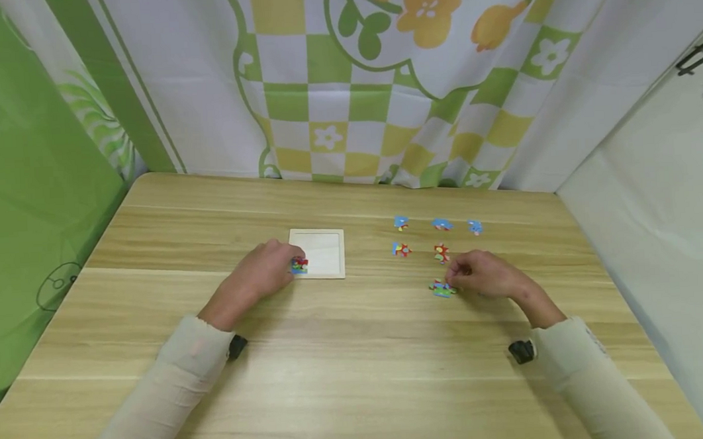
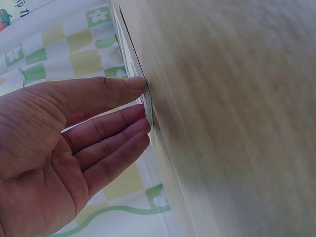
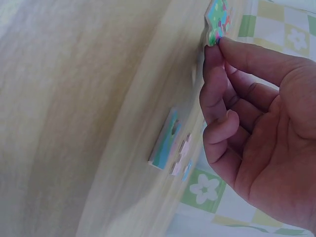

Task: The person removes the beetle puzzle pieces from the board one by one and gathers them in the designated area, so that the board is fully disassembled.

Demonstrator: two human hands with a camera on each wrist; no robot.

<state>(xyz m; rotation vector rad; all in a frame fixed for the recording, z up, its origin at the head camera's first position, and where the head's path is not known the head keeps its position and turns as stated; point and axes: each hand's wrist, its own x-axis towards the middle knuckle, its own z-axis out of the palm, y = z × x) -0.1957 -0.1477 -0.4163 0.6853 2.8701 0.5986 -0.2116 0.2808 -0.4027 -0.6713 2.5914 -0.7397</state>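
Note:
A square wooden frame (image 1: pixel 342 253) lies on the table, with a red, green and blue puzzle piece (image 1: pixel 299 266) at its lower left corner. My left hand (image 1: pixel 264 269) touches that corner, fingertips around the piece; the left wrist view shows the hand (image 2: pixel 74 148) with thumb and fingers extended to the frame's edge, the index finger mostly hidden. Thumb and index finger of my right hand (image 1: pixel 488 275) pinch the right end of a green piece (image 1: pixel 441 290). In the right wrist view this piece (image 3: pixel 215 22) is slightly tilted, and the hand's (image 3: pixel 261 118) other fingers curl.
Above the green piece lie a red one (image 1: pixel 441 252) and a blue-red one (image 1: pixel 401 249). Three blue pieces (image 1: pixel 401 223) (image 1: pixel 442 224) (image 1: pixel 475 227) form a row farther back. More pieces (image 3: pixel 165 143) show below the right hand in its wrist view. A curtain (image 1: pixel 346 114) hangs behind the table.

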